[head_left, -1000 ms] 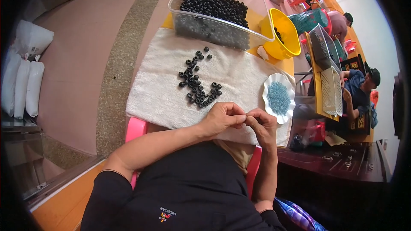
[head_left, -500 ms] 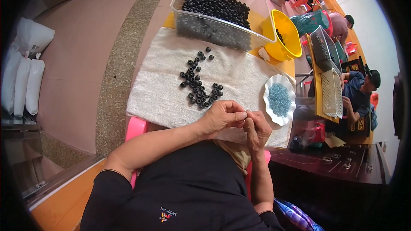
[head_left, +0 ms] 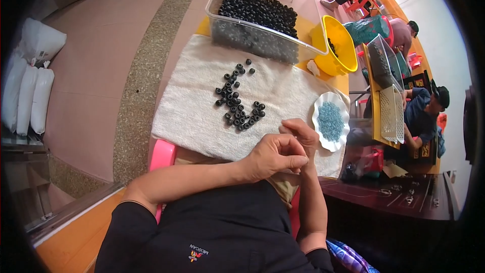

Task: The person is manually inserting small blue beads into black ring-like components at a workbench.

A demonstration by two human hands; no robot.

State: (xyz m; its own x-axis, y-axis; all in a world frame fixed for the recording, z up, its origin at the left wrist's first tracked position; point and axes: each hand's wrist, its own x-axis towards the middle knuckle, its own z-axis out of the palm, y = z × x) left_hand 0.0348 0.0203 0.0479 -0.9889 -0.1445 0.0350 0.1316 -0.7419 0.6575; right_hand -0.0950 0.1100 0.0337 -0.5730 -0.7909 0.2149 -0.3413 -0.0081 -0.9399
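Note:
My left hand (head_left: 273, 157) is closed in a pinch above the towel's near edge, thumb against forefinger. Whatever it pinches is too small to make out. Just beyond it, partly covered by it, my right hand (head_left: 303, 134) has curled fingers pointing left; its thumb side is hidden, and I cannot make out what it holds. Black round pieces with holes (head_left: 235, 102) lie loosely grouped on the white towel (head_left: 189, 96), left of and beyond my hands. To the right, a white wavy-edged dish (head_left: 345, 134) holds small pale-blue translucent pieces (head_left: 331, 121).
A transparent bin (head_left: 252, 45) full of black pieces stands at the back, beside a yellow tub (head_left: 345, 53). Pink seat parts (head_left: 162, 155) show near the towel. On the right, a person (head_left: 422, 116) sits at another table with a white basket (head_left: 391, 114). White sacks (head_left: 41, 101) stand far left.
My hands were fingertip to fingertip. The left hand has moved right and nearer to me, across the right hand, whose fingertips have shifted farther away. The pieces on the towel keep their arrangement.

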